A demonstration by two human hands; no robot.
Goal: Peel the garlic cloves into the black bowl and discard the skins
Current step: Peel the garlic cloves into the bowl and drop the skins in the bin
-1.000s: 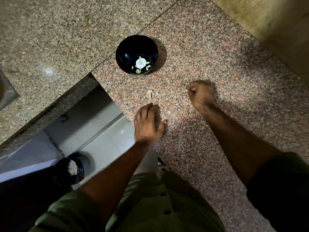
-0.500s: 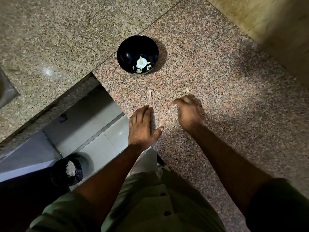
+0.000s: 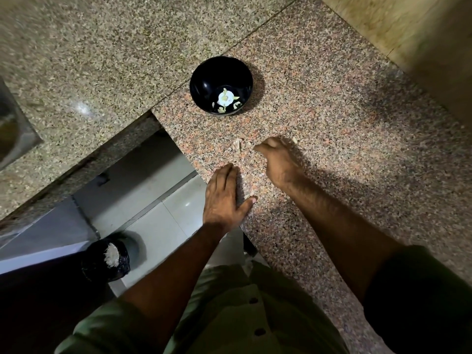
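A speckled granite counter [image 3: 332, 123] fills most of the view, with a tiled floor [image 3: 158, 221] showing through the gap at its near-left corner. On that floor stands a bin [image 3: 106, 259] lined with a black bag, pale scraps lying in its mouth. A black bowl [image 3: 221, 86] sits on the far part of the counter, well apart from both hands; pale garlic cloves [image 3: 226, 99] lie in its bottom.

The left hand [image 3: 224, 198] lies flat at the counter's near-left edge, fingers straight and together, thumb spread to the right, holding nothing. The right hand [image 3: 277, 162] hovers or rests just right of it, fingers bent and reaching left toward the skins; whether it pinches anything I cannot tell.

A few dry skins [image 3: 238, 145] lie on the counter just left of the right hand's fingertips, between the hands and the bowl. Another scrap [image 3: 294, 140] lies just beyond the right hand's far side.
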